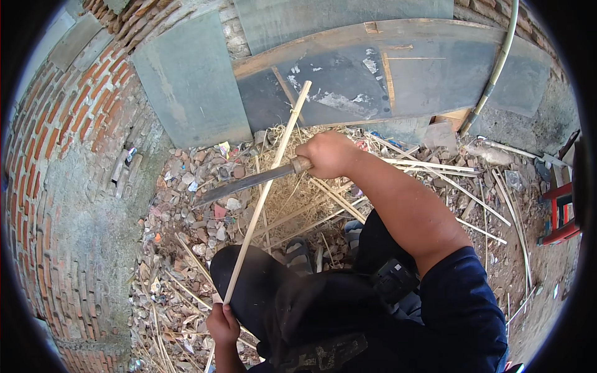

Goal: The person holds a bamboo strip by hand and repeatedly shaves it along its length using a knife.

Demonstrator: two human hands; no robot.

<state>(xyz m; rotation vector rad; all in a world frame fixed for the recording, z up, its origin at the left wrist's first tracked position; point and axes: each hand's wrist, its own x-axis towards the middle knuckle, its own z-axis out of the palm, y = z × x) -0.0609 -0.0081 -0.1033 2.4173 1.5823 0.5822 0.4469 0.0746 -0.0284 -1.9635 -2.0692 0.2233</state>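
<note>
A long pale bamboo strip [264,202] slants up across my left thigh, its far end beyond the blade. My left hand [223,324] is closed round its near end. My right hand [331,153], arm stretched forward, grips the wooden handle of a machete [249,185]. The blade points left and crosses the strip; whether its edge touches the wood I cannot tell. Beneath them lies a heap of fine wood shavings [292,208].
Rubble and litter [193,217] cover the ground, with more loose strips [429,166] on the right. A brick wall [81,118] rises at left. Grey boards [398,81] lean at the back beside a pale pipe [497,68]. A red plastic object [558,214] stands far right.
</note>
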